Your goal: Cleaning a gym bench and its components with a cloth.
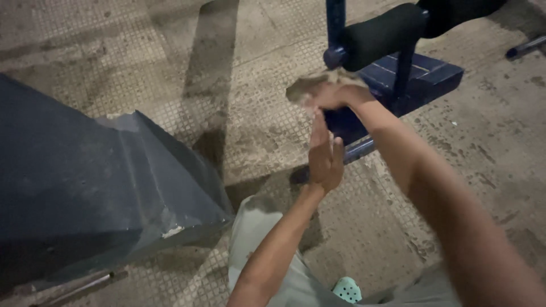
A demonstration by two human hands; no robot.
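Observation:
My left hand is raised flat in front of me, fingers straight and together, pointing up toward my right hand. My right hand is just above it, closed around a crumpled grey-brown cloth. The cloth and that hand are blurred. Both hands hover in front of a blue metal exercise bench with a black padded roller.
A large dark blue padded block with a chipped corner fills the left side. A metal bar lies on the patterned tiled floor below it. My light trousers and a mint-green perforated clog show at the bottom.

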